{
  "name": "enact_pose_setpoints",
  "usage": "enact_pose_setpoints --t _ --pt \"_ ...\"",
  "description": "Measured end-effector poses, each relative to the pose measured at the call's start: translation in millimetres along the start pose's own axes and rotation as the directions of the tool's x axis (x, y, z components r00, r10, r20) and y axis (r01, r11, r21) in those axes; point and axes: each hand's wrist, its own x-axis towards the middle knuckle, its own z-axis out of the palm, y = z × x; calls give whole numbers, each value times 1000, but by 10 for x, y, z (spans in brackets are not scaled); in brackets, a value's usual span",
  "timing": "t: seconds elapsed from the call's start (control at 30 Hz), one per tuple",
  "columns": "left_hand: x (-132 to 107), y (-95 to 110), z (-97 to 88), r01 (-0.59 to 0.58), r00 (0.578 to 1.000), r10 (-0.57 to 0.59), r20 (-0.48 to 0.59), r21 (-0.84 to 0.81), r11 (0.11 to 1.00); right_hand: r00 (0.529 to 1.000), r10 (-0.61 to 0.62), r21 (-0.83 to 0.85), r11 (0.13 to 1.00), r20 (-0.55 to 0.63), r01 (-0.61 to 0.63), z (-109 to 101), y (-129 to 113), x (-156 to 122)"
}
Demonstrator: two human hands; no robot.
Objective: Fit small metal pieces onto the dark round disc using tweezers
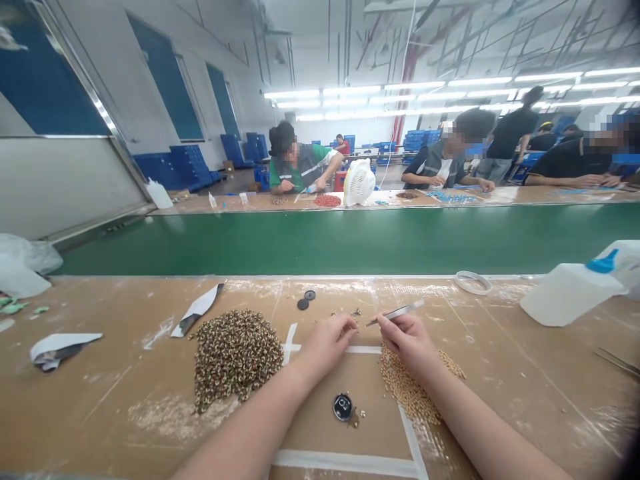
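Note:
My right hand (411,340) grips a pair of metal tweezers (403,311), whose tips point left toward my other hand. Below that hand lies a heap of small tan pieces (400,383). Curled with its fingertips together, my left hand (330,340) is over the white tape at the work area's far side; anything in its pinch is too small to make out. On its left spreads a large pile of small dark-and-cream pieces (237,357). Nearer me, a round black dish (343,407) with shiny dark contents rests between my forearms, beside a brown smear.
Two black discs (306,300) lie beyond my hands. To the right are a white bottle with a blue cap (570,293), a tape ring (473,283) and another pair of tweezers (617,361). A green conveyor belt (320,243) crosses ahead, with co-workers (305,163) seated behind it.

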Motion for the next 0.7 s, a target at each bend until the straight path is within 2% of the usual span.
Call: enact_pose_setpoints --t 0.23,0.4,0.7 --pt "15 -28 77 119 993 -113 44 -209 971 999 -31 8 999 7 31 2 1 19" --pt "33 -73 126 133 990 -107 89 -374 918 999 -35 37 999 12 34 -1 38 21" --pt "42 -66 89 157 985 -123 121 -333 930 999 -31 51 998 12 31 -16 78 40"
